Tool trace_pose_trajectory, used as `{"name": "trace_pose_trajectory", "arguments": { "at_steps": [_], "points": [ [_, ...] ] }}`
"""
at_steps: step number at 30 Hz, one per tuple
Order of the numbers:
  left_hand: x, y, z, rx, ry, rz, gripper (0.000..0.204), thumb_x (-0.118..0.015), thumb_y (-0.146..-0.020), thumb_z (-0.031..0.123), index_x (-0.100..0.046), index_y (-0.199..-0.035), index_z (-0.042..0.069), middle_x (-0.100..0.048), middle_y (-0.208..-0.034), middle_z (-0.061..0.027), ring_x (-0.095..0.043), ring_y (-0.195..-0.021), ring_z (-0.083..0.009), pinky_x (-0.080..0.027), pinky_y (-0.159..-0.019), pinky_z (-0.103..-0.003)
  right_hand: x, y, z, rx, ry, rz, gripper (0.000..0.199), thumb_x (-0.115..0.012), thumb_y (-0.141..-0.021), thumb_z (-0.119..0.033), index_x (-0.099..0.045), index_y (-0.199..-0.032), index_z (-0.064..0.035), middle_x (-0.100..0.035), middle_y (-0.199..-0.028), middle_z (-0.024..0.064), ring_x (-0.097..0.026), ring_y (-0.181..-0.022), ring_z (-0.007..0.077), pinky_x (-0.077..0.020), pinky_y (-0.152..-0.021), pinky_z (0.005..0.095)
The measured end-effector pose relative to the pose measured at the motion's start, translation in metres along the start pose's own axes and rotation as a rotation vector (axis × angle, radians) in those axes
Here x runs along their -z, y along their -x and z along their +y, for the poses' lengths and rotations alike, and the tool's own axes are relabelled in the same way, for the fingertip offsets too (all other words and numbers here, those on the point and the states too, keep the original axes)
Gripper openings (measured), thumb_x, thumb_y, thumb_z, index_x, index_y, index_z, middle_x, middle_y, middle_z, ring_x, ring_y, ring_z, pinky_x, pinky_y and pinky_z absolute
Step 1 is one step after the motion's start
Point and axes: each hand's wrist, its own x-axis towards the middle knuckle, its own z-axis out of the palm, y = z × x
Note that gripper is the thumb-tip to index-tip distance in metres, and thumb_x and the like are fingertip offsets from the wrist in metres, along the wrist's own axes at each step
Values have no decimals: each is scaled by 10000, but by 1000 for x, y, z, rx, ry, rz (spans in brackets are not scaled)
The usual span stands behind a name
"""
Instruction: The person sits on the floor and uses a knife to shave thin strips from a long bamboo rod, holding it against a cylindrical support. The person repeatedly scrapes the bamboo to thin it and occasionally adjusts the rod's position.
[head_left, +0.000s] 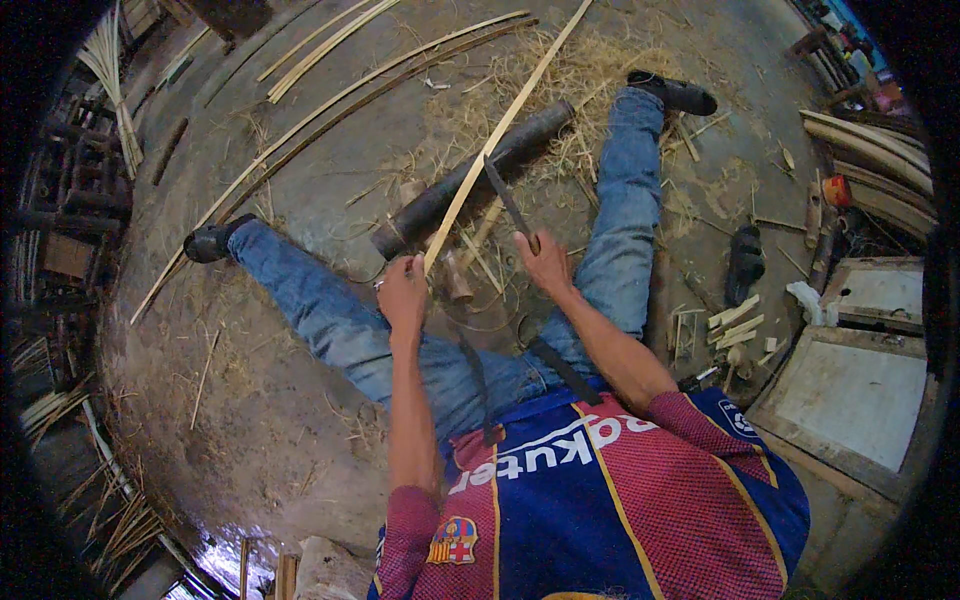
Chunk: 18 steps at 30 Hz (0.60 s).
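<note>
A long pale bamboo strip slants from my lap out toward the far edge. Its near end is pinched in my left hand, whose fingers are closed. My right hand is wrapped round the handle of a dark-bladed knife. The blade's far end meets the strip, near a thick dark cylinder that lies crosswise between my spread legs. The strip passes over this cylinder. A short wooden piece lies under the strip, close to my left hand.
Curly shavings are heaped beyond the cylinder. Long strips lie on the floor at the left. Wooden panels with pale faces and a dark sandal are at the right, beside short split pieces. Bundled strips lean at far left.
</note>
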Motion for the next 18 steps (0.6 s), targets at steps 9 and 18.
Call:
{"name": "trace_pose_trajectory", "arguments": {
  "at_steps": [9,18],
  "points": [
    [-29,-30,-36,227,210,-467,475,-608,-950,446,-720,-762,23,-625,-583,-58,-589,-540,-157,-438,-536,-329,-1,6,-11,325,279,-536,588,-476,-962,-596,-620,-962,-26,-686,-849,240,-659,-844,462,-500,-752,569],
    [20,1,-39,398,159,-499,465,-611,-923,458,-708,-713,55,-622,-590,-68,-581,-554,-169,-442,-568,-352,-1,-29,9,522,435,-583,568,-460,-981,-571,-624,-927,-30,-636,-784,248,-622,-794,445,-489,-734,538]
  ]
}}
